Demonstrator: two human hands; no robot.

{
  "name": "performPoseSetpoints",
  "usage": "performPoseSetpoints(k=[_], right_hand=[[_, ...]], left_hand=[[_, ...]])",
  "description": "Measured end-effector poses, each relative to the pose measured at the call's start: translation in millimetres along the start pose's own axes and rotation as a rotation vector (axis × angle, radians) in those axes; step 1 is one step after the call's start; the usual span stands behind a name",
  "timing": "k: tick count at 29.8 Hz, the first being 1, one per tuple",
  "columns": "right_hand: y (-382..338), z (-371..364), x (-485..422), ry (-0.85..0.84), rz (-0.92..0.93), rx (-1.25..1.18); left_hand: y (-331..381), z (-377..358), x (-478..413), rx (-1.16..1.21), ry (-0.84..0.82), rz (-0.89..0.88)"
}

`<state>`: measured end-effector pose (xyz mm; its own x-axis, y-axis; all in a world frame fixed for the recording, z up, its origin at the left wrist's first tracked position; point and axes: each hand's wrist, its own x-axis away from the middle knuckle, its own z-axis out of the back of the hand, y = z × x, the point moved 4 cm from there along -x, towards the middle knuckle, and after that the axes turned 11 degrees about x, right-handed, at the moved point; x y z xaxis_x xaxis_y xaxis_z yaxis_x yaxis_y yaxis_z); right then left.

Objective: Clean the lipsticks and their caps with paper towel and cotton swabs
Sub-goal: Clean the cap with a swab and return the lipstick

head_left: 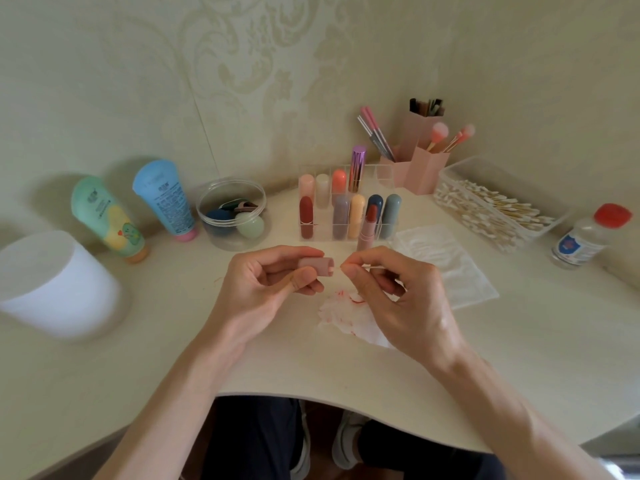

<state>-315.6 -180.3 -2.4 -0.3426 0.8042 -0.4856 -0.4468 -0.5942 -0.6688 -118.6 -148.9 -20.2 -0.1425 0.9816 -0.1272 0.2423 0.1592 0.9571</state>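
Above the pale wooden desk (173,358), just over a crumpled white paper towel smeared with red (343,317), the left hand (277,282) grips a dusty-pink cylindrical plastic lipstick cap (316,264) between thumb and curled fingers, its open mouth turned to the right. The right hand (391,292) pinches a thin wooden-stemmed cotton swab (374,268) between thumb and forefinger. The cotton tip sits at the cap's mouth; whether it is past the rim I cannot tell.

The step in hand looks like swabbing the inside of the cap. To do it well, hold the cap level, feed the swab straight along its axis, press the tip against the inner wall and roll the cap in the left fingers so the whole ring gets wiped. The grip close to the tip, as it is now, should stop the thin stem bending. Once the cotton reddens, a fresh swab is better than spreading colour; more lie in the clear plastic box (453,171) to the right.

The pink-cased lipstick with a red-brown bullet (367,230) stands uncapped just in front of the clear acrylic organiser (327,233), near the right knuckles, so a wide sweep could tip it
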Motion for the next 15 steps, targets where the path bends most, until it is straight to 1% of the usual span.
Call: performPoseSetpoints(k=[3,6,9,12,15], right_hand=[[1.4,1.5,-0.3,0.048,-0.012,0.014],[0.3,0.4,0.2,0.061,0.018,0.099],[1.7,-3.2,0.8,0.016,0.042,0.128],[6.2,-6.0,0.4,-0.063,-0.004,0.049],[10.6,-1.5,-3.8,-0.09,-0.037,-0.016]], left_hand=[[-1.4,-1.5,0.2,-0.015,-0.029,0.024],[-0.8,-0.9,0.0,-0.004,-0.013,0.024],[0.3,0.3,0.4,0.006,0.022,0.019],[0.9,1.2,1.3,0.0,0.04,0.016],[2.0,-0.3,1.4,-0.038,0.039,0.007]])
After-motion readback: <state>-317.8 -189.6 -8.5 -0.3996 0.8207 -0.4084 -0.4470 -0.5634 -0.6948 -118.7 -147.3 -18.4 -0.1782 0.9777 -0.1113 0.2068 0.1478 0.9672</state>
